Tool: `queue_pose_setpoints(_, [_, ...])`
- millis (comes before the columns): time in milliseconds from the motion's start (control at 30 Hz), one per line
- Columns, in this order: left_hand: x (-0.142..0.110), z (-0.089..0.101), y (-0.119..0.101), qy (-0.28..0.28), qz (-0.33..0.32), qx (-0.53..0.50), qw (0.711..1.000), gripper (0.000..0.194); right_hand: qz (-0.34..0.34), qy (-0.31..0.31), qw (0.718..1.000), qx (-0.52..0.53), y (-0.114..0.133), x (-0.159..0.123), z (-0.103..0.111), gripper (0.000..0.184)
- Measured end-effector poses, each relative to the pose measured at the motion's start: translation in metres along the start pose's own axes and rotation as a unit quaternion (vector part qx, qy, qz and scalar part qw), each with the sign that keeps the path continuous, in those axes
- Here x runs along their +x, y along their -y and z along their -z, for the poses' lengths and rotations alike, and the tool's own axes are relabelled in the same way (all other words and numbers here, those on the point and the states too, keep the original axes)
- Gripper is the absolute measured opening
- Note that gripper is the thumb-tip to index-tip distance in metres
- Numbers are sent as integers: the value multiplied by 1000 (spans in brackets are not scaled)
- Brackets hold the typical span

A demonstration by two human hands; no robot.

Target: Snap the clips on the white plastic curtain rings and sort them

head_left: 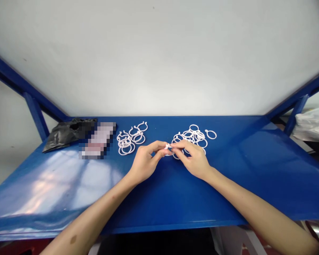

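Over the middle of the blue table, my left hand [146, 159] and my right hand [193, 158] meet fingertip to fingertip. Both pinch one white plastic ring [168, 146] by its small knobbed ends; most of the ring is hidden behind the fingers. Just beyond my right hand lies a loose pile of white rings [192, 135], partly covered by that hand. A single white ring [211, 134] rests to the right of this pile. Left of my hands is another group of white rings [126, 145], several of them with their ends apart.
At the table's back left lies a black plastic bag [65, 134], beside a pixelated patch [98, 140]. Blue frame bars [35, 115] rise at both sides, with a pale wall [159, 63] behind the blue table [170, 202]. A whitish plastic bag [313, 124] is off the right edge.
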State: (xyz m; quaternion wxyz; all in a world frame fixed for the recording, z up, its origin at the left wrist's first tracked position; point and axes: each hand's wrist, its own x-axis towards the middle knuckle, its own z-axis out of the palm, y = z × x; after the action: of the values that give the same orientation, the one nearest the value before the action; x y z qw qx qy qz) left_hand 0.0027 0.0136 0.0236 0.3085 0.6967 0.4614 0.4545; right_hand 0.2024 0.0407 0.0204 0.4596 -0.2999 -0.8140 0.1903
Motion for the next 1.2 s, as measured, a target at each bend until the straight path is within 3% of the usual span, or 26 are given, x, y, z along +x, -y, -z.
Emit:
queue_pose_setpoints(167, [-2, -2, 2, -8, -29, 61, 998, 17, 28, 11, 1000, 4, -5, -3, -2, 19])
queue_pose_setpoints(367, [-4, -2, 7, -43, -146, 169, 974, 23, 73, 11, 997, -11, -3, -5, -4, 18])
queue_pose_setpoints(533, [-6, -5, 14, -50, -194, 225, 954, 26, 106, 22, 993, -36, -2, -8, -3, 17])
queue_pose_setpoints(667, [-5, -7, 15, -11, -170, 251, 953, 26, 99, 56, 991, -76, -8, -6, 0, 19])
queue_pose_setpoints(767, [1, -5, 17, 34, -147, 295, 943, 33, 54, 64, 987, -140, -14, 1, 9, 20])
queue_pose_setpoints(833, [7, 2, 24, 22, -143, 336, 930, 35, 17, 47, 978, -203, -19, 8, 19, 21])
queue_pose_setpoints(1000, [22, 26, 54, -106, -81, 445, 886, 35, -24, 49, 946, -318, -42, 17, 53, 24])
queue_pose_setpoints(1100, [24, 34, 67, -95, -45, 475, 874, 42, -46, 94, 941, -322, -55, 15, 68, 23])
queue_pose_setpoints(1200, [24, 33, 70, -43, -61, 486, 871, 43, -58, 140, 939, -308, -61, 12, 75, 24])
